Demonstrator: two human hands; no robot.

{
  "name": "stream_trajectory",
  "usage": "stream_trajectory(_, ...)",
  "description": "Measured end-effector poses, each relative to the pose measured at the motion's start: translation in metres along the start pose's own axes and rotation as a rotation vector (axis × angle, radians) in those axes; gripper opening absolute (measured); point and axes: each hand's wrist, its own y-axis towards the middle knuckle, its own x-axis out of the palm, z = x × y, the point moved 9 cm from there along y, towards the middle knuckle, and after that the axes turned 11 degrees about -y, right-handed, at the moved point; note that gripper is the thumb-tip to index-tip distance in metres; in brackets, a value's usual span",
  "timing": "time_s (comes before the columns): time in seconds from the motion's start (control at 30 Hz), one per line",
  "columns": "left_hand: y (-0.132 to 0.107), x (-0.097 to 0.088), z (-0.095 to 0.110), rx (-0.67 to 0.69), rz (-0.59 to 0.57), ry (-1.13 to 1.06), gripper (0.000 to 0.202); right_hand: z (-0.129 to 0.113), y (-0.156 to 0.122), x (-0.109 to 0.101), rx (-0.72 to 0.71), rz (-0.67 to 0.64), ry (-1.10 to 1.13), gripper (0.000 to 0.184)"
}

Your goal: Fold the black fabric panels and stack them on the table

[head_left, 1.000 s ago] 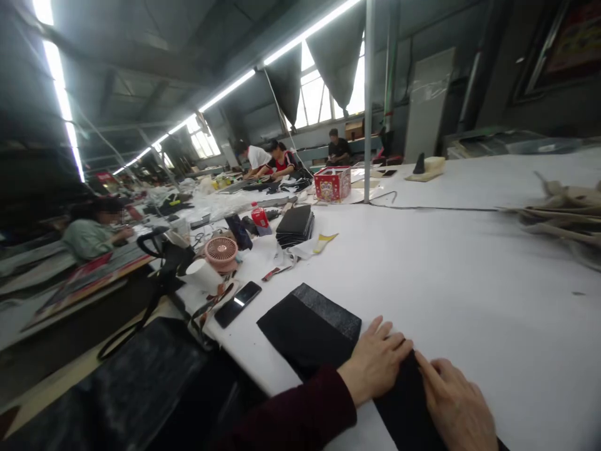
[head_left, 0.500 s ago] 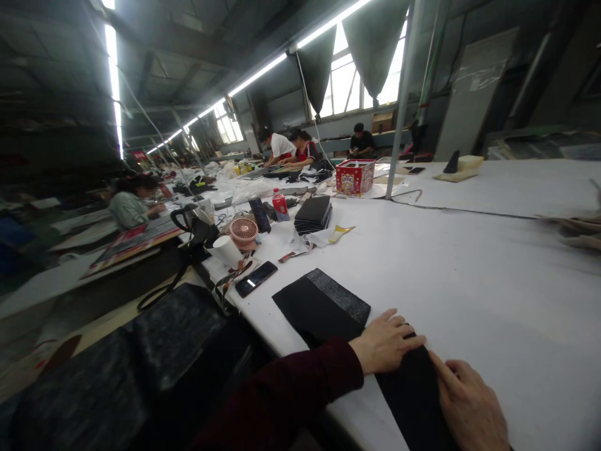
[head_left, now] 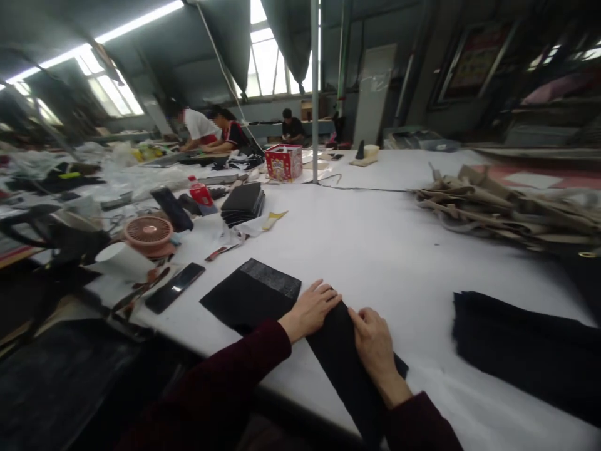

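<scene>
Rests outstretched fingers of the left hand [head_left: 312,310] on the black strip [head_left: 342,363] atop the white tabletop [head_left: 375,250]; touches the strip's edge with bent fingers of the right hand [head_left: 374,344], cannot tell whether pinching.

A tube light [head_left: 138,22] runs along the ceiling [head_left: 56,25] on the left, and bright windows [head_left: 267,59] line the far wall [head_left: 385,28], one hung with dark curtains [head_left: 291,37] (each gathered to a point below). A thin upright pole [head_left: 315,94] stands at the wide white table [head_left: 366,250], with a pale panel [head_left: 375,94] and, farther right, a framed poster [head_left: 476,66] beyond.
</scene>
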Motion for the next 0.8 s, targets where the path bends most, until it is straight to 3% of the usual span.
stream_trajectory(0.53,0.002,0.004,0.021,0.065,-0.077,0.063,0.06,0.008,-0.016,-0.02,0.051,-0.047,0.019,0.028)
stream_trajectory(0.8,0.005,0.006,0.038,0.139,-0.096,0.09,0.053,0.014,-0.027,-0.028,0.064,-0.086,0.032,0.029)
